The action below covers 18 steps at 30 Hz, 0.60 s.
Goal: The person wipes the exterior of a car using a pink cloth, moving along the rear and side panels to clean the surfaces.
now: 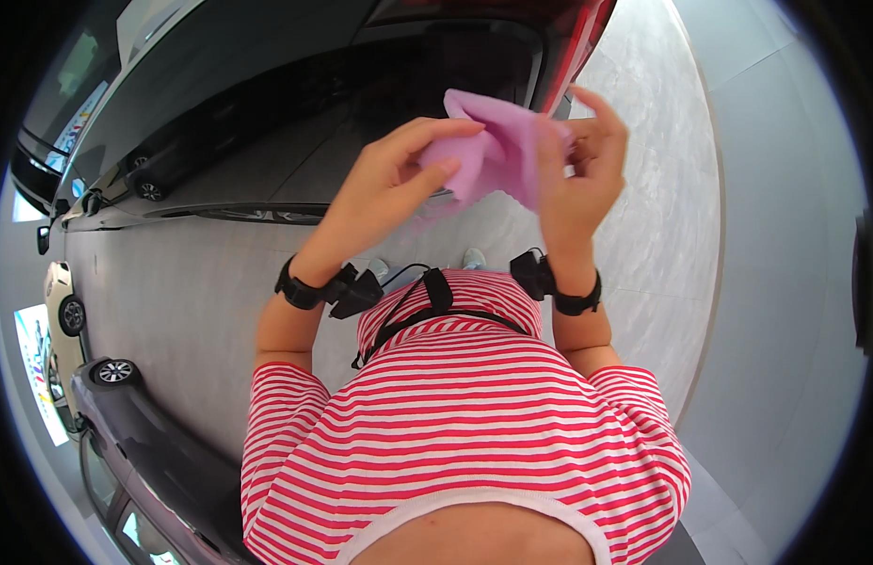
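A pink cloth (496,152), partly folded, hangs between my two hands in front of a dark car (323,92). My left hand (401,166) pinches the cloth's left side between thumb and fingers. On the other side, my right hand (584,155) grips the cloth's edge, with one finger raised; this hand is slightly blurred. A red tail light (581,46) of the car lies just beyond my right hand. Both hands are above the floor and apart from the car body as far as I can tell.
A grey car (161,438) stands behind on the left, with a cream car (66,311) farther off. Lit display panels (37,367) line the left wall. Grey floor tiles (655,233) run along a pale wall (782,233) on the right. Black wrist straps (306,286) carry small devices.
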Each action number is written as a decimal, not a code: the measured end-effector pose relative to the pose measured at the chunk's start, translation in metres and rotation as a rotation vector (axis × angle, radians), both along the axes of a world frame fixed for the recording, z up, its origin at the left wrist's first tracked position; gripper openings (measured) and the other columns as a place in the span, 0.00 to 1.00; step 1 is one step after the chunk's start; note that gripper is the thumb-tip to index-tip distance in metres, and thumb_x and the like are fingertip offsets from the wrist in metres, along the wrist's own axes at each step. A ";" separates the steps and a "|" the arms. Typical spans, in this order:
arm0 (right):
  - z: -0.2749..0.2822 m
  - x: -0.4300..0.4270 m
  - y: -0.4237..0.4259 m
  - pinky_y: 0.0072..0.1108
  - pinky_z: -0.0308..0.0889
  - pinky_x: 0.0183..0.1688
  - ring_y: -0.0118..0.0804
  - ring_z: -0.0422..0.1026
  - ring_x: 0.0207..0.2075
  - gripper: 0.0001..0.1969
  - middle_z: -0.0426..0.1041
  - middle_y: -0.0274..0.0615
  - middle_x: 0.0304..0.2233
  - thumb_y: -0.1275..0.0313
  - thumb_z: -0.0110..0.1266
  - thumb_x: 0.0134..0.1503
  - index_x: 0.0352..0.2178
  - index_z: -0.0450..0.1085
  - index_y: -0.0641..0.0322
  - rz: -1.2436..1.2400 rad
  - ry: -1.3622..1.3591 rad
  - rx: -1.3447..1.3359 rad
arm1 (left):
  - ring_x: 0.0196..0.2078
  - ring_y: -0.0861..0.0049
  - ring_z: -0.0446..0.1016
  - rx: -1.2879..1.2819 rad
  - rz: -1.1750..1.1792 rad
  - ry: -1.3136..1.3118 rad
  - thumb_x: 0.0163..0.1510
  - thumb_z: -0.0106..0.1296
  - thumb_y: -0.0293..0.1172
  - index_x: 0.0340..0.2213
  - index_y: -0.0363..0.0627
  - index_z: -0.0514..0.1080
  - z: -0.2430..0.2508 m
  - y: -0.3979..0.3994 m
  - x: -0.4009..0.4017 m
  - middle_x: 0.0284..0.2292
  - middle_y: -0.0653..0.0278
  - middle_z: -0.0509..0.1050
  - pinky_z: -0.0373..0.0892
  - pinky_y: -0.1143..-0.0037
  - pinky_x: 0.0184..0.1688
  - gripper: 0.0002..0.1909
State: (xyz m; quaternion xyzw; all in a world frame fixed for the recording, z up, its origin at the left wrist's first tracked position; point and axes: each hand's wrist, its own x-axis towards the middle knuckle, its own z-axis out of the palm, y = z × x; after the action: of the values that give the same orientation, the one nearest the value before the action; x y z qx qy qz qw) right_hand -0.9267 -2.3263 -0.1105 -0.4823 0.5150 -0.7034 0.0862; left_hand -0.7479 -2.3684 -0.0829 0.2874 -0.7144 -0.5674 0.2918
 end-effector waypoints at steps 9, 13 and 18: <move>-0.011 0.018 0.010 0.15 0.69 0.31 0.23 0.71 0.27 0.20 0.73 0.36 0.26 0.79 0.57 0.50 0.46 0.65 0.65 0.206 0.036 -0.083 | 0.45 0.76 0.72 0.056 0.122 0.101 0.52 0.52 0.20 0.55 0.42 0.55 0.006 0.025 -0.009 0.42 0.56 0.73 0.67 0.77 0.48 0.30; -0.015 0.018 0.012 0.17 0.69 0.33 0.27 0.73 0.29 0.18 0.76 0.42 0.30 0.77 0.49 0.56 0.49 0.62 0.70 0.404 0.036 -0.188 | 0.43 0.76 0.74 -0.079 0.129 0.108 0.52 0.53 0.22 0.53 0.42 0.57 0.005 0.030 -0.010 0.40 0.55 0.75 0.68 0.78 0.45 0.28; -0.025 0.007 0.018 0.24 0.67 0.42 0.34 0.73 0.34 0.18 0.74 0.51 0.37 0.73 0.41 0.61 0.51 0.58 0.72 0.543 -0.034 -0.257 | 0.40 0.80 0.73 -0.033 0.147 0.049 0.53 0.50 0.22 0.50 0.42 0.61 0.005 0.019 0.000 0.37 0.58 0.75 0.67 0.81 0.43 0.22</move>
State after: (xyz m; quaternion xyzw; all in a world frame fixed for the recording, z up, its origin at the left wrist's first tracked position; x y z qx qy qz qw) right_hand -0.9201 -2.3081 -0.1358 -0.5974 0.2725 -0.7220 0.2181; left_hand -0.7480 -2.3495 -0.0783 0.3205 -0.6933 -0.5392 0.3548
